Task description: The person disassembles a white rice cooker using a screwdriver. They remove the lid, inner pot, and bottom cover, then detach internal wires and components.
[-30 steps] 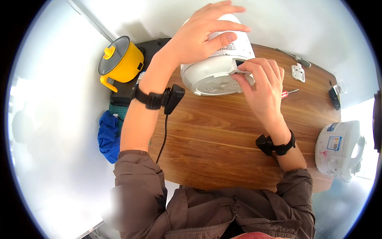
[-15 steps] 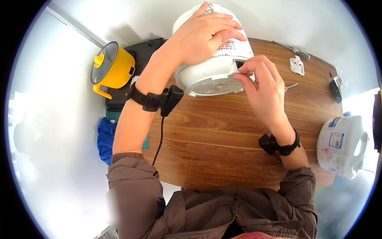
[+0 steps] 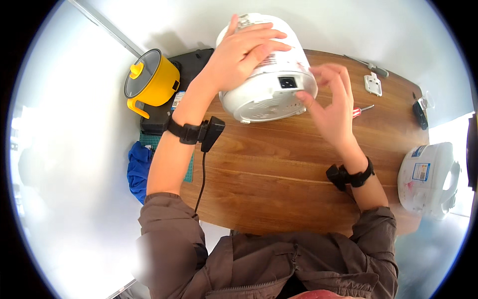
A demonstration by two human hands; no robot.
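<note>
A white rice cooker is tipped on the far side of the wooden table, its vented base turned partly toward me. A dark power socket shows in its lower wall. My left hand lies over the cooker's upper side with fingers spread, holding it tilted. Beside the socket, at the cooker's right edge, my right hand is open, thumb and fingers apart. Its fingertips are slightly blurred, and the thumb tip is close to or touching the base rim. I see nothing between its fingers.
A red-handled screwdriver lies right of my right hand. Farther right are a white plastic plate, a grey-handled tool and another white cooker. At left are a yellow pot, blue cloth and green mat.
The cooker has turned slightly, so its socket faces me more fully. My right hand has let go of the wall by the socket, its fingers opening; my left hand stays on the cooker.
</note>
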